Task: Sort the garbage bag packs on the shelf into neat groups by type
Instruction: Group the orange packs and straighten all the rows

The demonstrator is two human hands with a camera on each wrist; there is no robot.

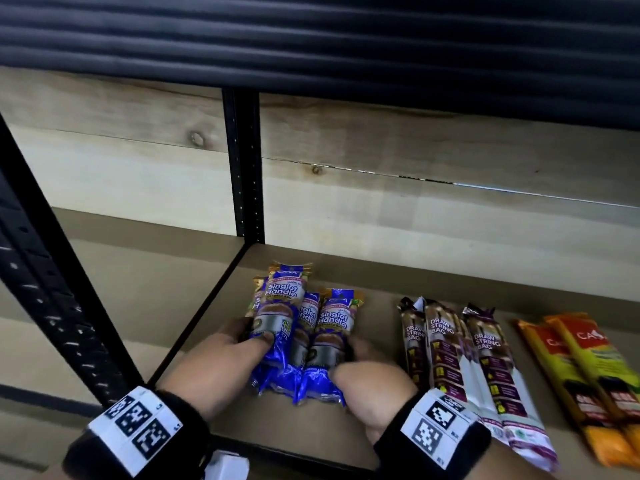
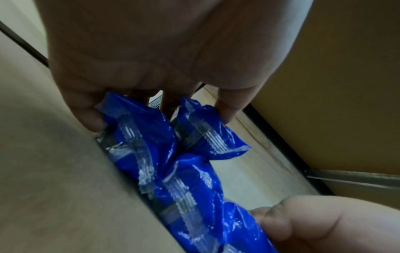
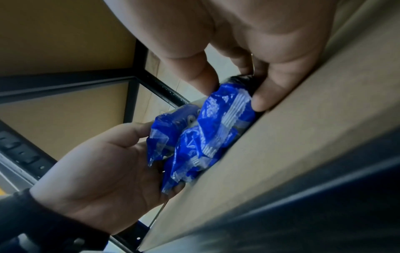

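Several blue "Singlet Handle" garbage bag packs lie bunched together on the brown shelf board, near its left end. My left hand grips the left side of the bunch, thumb on top of one pack. My right hand grips the right side, fingers curled round the rightmost blue pack. The left wrist view shows the crimped blue pack ends between my fingers. In the right wrist view my fingers and thumb pinch the blue packs against the shelf board.
Three purple-and-white "Draw String Bag" packs lie side by side to the right of my hands. Orange and yellow packs lie further right. A black upright post stands behind, another black post at the left front. Wooden boards back the shelf.
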